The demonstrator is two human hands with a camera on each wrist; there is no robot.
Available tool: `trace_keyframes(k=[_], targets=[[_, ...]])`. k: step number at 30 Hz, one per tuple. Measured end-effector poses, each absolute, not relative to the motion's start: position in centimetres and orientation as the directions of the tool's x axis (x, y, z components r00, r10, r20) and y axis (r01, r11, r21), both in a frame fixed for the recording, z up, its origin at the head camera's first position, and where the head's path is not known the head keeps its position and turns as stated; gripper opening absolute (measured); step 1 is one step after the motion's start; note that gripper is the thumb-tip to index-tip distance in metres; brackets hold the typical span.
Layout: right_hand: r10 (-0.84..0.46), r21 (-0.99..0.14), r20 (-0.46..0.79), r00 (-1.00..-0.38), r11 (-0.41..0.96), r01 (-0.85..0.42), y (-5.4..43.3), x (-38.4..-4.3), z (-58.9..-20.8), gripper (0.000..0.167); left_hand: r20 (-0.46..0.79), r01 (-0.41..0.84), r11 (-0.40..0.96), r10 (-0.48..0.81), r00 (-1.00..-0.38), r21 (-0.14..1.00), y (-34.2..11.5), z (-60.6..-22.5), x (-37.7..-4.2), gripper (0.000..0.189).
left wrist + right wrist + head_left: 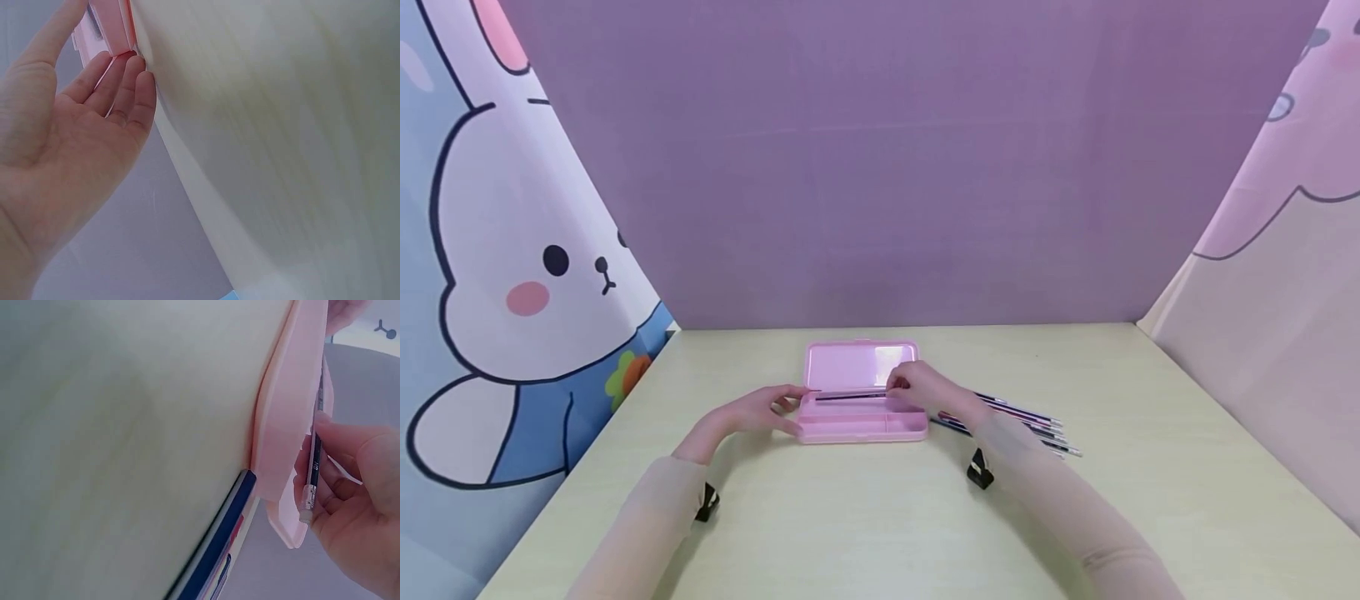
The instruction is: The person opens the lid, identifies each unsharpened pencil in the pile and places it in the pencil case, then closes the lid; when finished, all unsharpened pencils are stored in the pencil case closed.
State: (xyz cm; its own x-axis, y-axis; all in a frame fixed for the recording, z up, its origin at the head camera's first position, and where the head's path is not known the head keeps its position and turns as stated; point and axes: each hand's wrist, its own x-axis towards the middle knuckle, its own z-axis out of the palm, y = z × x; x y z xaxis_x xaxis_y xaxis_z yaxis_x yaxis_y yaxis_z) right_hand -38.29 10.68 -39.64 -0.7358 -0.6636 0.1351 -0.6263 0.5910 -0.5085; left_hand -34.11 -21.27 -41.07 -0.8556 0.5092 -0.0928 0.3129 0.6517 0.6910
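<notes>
A pink pencil case (863, 437) lies on the table with its lid (838, 365) raised at the back. My left hand (758, 410) holds the case's left end, its thumb at the near corner and the fingers at the far one. My right hand (925, 387) pinches a dark pencil (848, 397) close to its eraser end, over the rear part of the case. The right wrist view shows this pencil's silver ferrule (309, 496) and pale eraser sticking out past the fingers. Several more pencils (1033, 421) lie in a loose bunch right of the case, partly behind the right forearm.
The pale wooden table (842, 533) meets a purple backdrop (880, 208) behind the case. A cartoon rabbit cloth (512, 250) hangs on the left and a pink and cream cloth (1285, 275) on the right. Each wrist wears a black clip (980, 468).
</notes>
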Motion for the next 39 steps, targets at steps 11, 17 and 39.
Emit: trace_keyframes(k=[11, 17, 39], targets=[[-0.662, -0.470, 0.139, -0.736, 0.610, -0.638, 9.7, -38.0, -40.0, 0.007, -0.093, 0.323, 0.655, 0.516, -0.851, 0.683, -21.6, -41.0, -33.8, 0.073], [-0.658, -0.466, 0.155, -0.737, 0.609, -0.642, 9.2, -37.9, -40.4, 0.006, -0.105, 0.311, 0.649, 0.518, -0.849, 0.694, -21.6, -41.1, -33.5, 0.073], [-0.639, -0.351, 0.170, -0.750, 0.672, -0.652, 8.0, -37.2, -40.8, 0.005, -0.110, 0.320, 0.651, 0.530, -0.841, 0.688, -22.3, -41.1, -33.1, 0.072]])
